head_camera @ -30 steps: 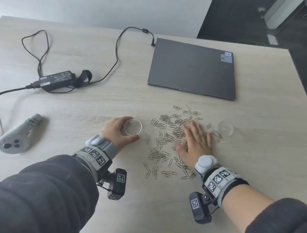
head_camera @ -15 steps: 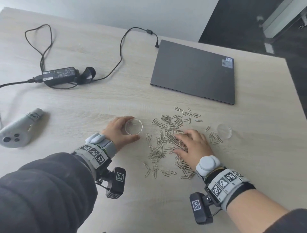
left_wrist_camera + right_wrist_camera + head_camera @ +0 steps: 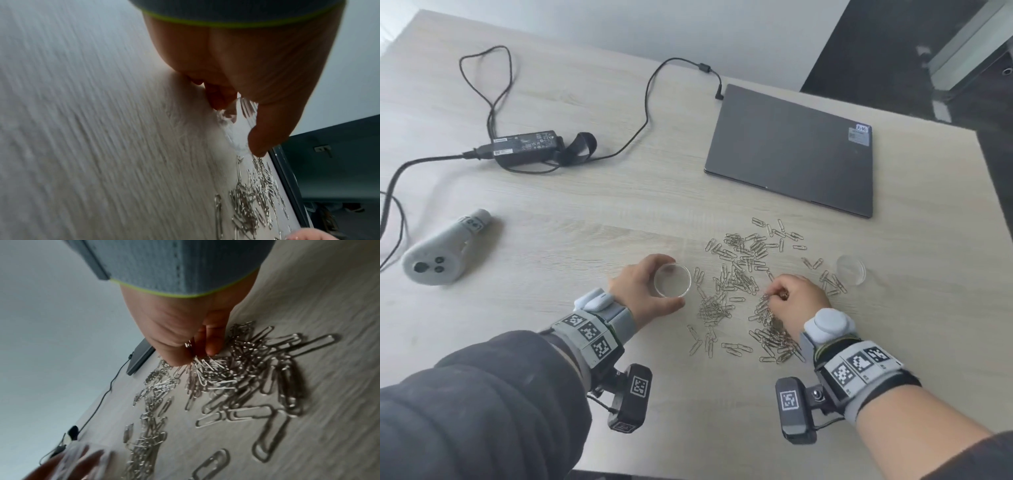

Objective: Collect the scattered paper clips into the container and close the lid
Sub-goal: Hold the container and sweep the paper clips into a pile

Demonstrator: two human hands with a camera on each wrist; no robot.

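Note:
Silver paper clips (image 3: 736,274) lie scattered over the middle of the pale wooden table (image 3: 551,212). My left hand (image 3: 643,287) grips a small clear round container (image 3: 672,280) that stands on the table left of the clips; in the left wrist view the thumb and fingers (image 3: 261,141) curl round the container (image 3: 236,128). My right hand (image 3: 791,298) has its fingers bunched together and pinches a cluster of paper clips (image 3: 207,368) in the heap. The clear round lid (image 3: 851,269) lies on the table to the right of the clips.
A closed dark laptop (image 3: 791,150) lies behind the clips. A black power adapter (image 3: 527,147) with its cable sits at the back left. A grey handheld controller (image 3: 441,253) rests at the left. The table's right edge (image 3: 996,212) is close to the lid.
My right hand went from flat on the clips to fingers drawn together, raking clips toward me and pinching a bunch. The left hand has kept hold of the container.

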